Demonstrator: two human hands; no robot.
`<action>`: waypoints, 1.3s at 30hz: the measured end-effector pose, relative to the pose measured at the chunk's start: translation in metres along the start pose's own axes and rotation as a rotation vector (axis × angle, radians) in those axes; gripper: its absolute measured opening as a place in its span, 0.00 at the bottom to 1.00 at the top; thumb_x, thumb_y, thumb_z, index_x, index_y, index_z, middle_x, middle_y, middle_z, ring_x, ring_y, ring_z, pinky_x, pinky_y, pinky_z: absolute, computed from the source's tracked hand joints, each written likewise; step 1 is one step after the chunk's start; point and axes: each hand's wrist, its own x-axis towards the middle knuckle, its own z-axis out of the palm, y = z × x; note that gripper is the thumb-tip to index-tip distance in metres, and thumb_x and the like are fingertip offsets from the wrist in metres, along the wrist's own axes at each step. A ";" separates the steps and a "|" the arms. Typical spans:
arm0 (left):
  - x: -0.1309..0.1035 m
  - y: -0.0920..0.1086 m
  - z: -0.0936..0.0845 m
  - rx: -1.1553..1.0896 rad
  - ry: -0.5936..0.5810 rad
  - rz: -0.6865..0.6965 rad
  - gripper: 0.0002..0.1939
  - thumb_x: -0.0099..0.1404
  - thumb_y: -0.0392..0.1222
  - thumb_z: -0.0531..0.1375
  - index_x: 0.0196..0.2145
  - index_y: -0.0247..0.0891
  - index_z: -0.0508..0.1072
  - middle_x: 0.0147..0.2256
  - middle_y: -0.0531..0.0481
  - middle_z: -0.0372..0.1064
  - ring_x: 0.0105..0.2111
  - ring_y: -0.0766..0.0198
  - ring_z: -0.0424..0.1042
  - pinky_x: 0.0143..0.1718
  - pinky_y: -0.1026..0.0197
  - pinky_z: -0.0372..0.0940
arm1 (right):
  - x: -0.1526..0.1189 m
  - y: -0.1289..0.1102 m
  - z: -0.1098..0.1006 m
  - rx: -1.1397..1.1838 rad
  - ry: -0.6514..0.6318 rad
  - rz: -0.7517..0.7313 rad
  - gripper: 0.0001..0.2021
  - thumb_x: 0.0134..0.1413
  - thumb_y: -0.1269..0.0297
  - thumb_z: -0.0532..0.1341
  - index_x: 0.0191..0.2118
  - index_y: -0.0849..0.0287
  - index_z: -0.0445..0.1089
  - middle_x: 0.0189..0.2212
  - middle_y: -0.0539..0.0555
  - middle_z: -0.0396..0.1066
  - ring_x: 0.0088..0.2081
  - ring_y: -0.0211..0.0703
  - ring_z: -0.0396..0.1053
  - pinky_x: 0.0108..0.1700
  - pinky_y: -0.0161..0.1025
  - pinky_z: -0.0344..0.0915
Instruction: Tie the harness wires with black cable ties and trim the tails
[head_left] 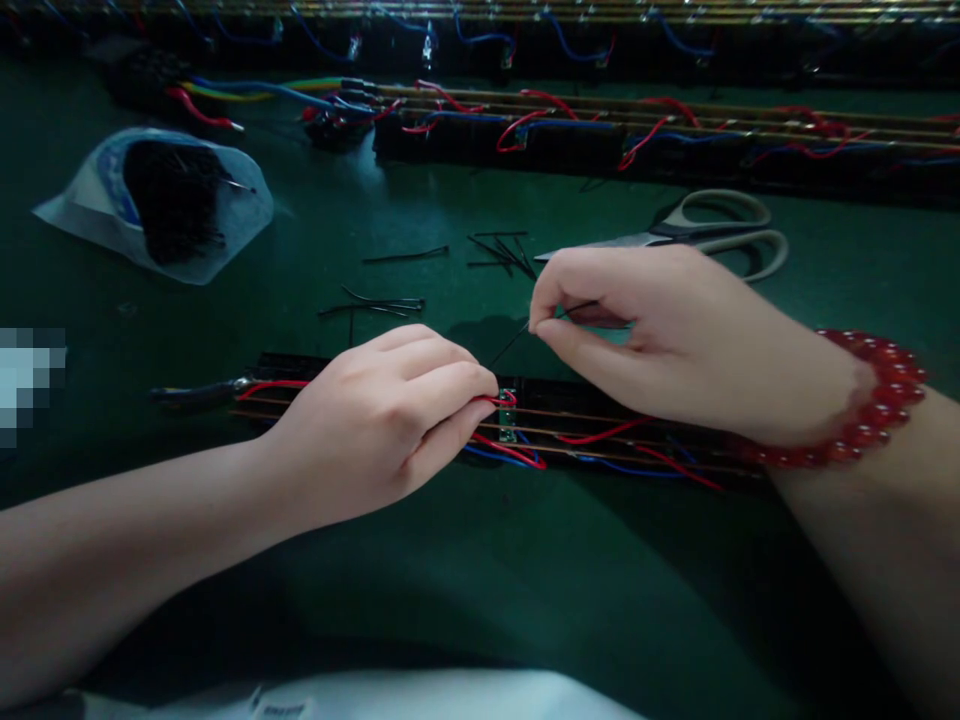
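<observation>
My right hand (pixel 622 335), with a red bead bracelet (pixel 885 400) at the wrist, pinches a thin black cable tie (pixel 511 342) between thumb and fingertips. The tie slants down-left toward the fingertips of my left hand (pixel 390 415). Those fingers are closed on a red wire (pixel 504 399) beside a small green circuit board (pixel 508 420); whether they also grip the tie's other end cannot be made out. Under both hands lies a long black strip (pixel 577 395) with copper rods and red and blue wires, partly hidden by them.
Scissors (pixel 660 238) lie behind my right hand. Loose black cable ties (pixel 386 304) are scattered behind my left. At the far left sits an open bag (pixel 240 215) of black ties. Another wired strip (pixel 570 125) and a further row of wired strips (pixel 480 45) run across the back.
</observation>
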 end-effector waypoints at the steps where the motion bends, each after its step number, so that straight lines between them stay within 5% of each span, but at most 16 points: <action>1: 0.000 0.000 0.000 0.002 0.002 0.000 0.06 0.71 0.36 0.58 0.42 0.34 0.74 0.39 0.48 0.76 0.40 0.61 0.72 0.45 0.59 0.67 | 0.000 0.000 0.000 0.012 -0.009 0.012 0.06 0.59 0.68 0.54 0.30 0.55 0.64 0.25 0.49 0.65 0.26 0.39 0.61 0.32 0.40 0.57; 7: 0.000 0.001 0.001 -0.004 0.014 -0.006 0.07 0.71 0.35 0.58 0.44 0.34 0.74 0.40 0.48 0.76 0.41 0.61 0.72 0.46 0.59 0.67 | 0.001 -0.001 0.000 0.114 -0.117 0.045 0.06 0.56 0.71 0.56 0.29 0.56 0.66 0.23 0.47 0.65 0.24 0.36 0.59 0.29 0.38 0.56; 20: 0.000 0.002 -0.001 -0.022 0.095 -0.087 0.06 0.71 0.36 0.59 0.38 0.35 0.76 0.36 0.50 0.76 0.37 0.66 0.72 0.41 0.64 0.66 | 0.002 0.000 -0.004 0.312 -0.092 -0.019 0.04 0.56 0.66 0.65 0.33 0.57 0.76 0.29 0.49 0.77 0.28 0.38 0.72 0.30 0.36 0.66; 29: 0.002 0.003 -0.003 -0.088 0.135 -0.128 0.05 0.70 0.35 0.60 0.36 0.35 0.76 0.34 0.52 0.77 0.35 0.68 0.74 0.40 0.66 0.66 | -0.001 -0.003 -0.008 0.792 0.048 0.173 0.01 0.57 0.67 0.68 0.35 0.57 0.78 0.30 0.48 0.79 0.33 0.38 0.77 0.37 0.37 0.73; 35: 0.001 0.002 -0.001 -0.064 0.114 -0.107 0.06 0.71 0.36 0.59 0.39 0.35 0.77 0.36 0.51 0.77 0.37 0.67 0.74 0.41 0.65 0.66 | 0.002 0.001 -0.005 0.816 0.124 0.263 0.01 0.56 0.68 0.69 0.33 0.56 0.78 0.32 0.50 0.80 0.34 0.40 0.77 0.39 0.38 0.74; 39: 0.000 0.001 0.001 -0.003 0.062 -0.059 0.08 0.71 0.37 0.58 0.42 0.33 0.76 0.39 0.48 0.77 0.39 0.62 0.73 0.44 0.60 0.67 | 0.004 0.007 -0.003 0.732 0.177 0.457 0.04 0.57 0.67 0.68 0.31 0.57 0.76 0.28 0.52 0.78 0.30 0.41 0.76 0.32 0.39 0.72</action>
